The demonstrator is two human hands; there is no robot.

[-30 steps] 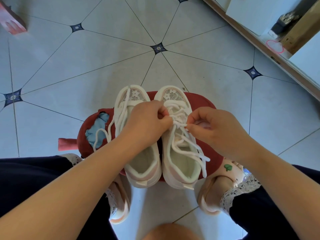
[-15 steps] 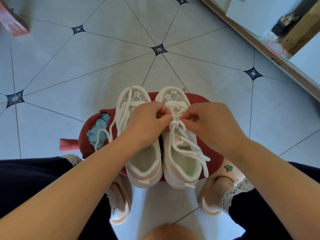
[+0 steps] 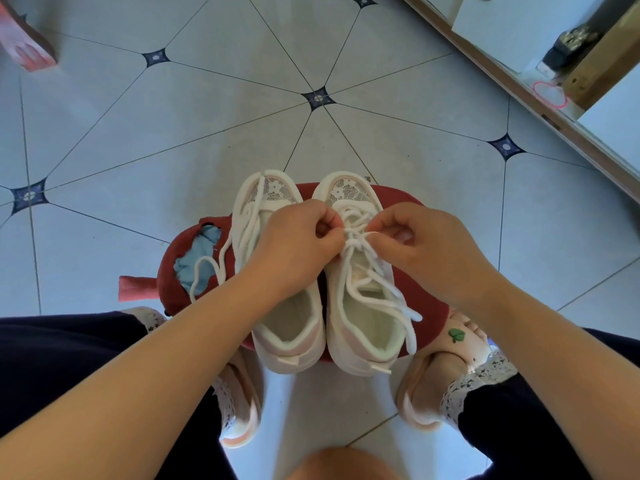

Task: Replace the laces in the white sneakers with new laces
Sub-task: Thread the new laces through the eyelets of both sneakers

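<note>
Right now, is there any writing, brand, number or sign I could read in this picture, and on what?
None: no word or number can be read.
White sneakers: only a flower lace pattern on the toes, no brand showing.
Slipper: a green leaf shape, no letters.
Dark object, top right: gold marks too blurred to read.
Left hand and right hand, pinching the lace, cover part of the sneakers.

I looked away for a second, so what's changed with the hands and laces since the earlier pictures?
The right hand slid in toward the left hand, closing the gap over the right sneaker. Both kept pinching its lace. Nothing else moved.
</note>
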